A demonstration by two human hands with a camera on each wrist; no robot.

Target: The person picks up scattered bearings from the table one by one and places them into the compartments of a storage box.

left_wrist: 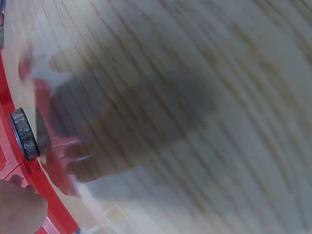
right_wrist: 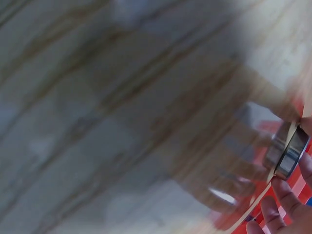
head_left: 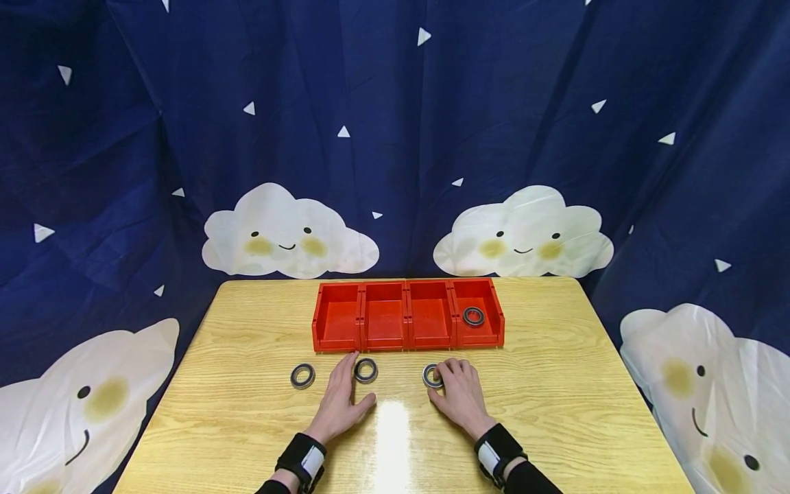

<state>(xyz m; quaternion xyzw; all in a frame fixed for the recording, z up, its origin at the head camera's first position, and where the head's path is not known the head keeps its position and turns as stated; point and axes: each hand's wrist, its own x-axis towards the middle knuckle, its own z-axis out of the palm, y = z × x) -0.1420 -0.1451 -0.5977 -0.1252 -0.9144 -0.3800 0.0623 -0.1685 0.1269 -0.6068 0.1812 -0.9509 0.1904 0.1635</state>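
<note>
We find the right hand (head_left: pixel 458 396) with thumb and fingers clamped on the right-hand ring (head_left: pixel 426 379), which lies on the table (head_left: pixel 247 329) just in front of the red tray (head_left: pixel 382 342). The left hand (head_left: pixel 341 405) has thumb and fingers apart beside the middle ring (head_left: pixel 374 371); whether a fingertip touches it we cannot tell. A left-hand ring (head_left: pixel 294 378) lies outside that hand, untouched, and a fourth ring (head_left: pixel 473 323) sits in the tray's far-right compartment.

We judge the step in hand to be taking hold: secured on the right, incomplete on the left. The next move, in our judgement, calls for the left fingers to close across the middle ring's rim.

On clearances, we note the tray's front wall just beyond the rings, with raised dividers behind it. Bare wood separates the hands, and more extends right of the right hand
</note>
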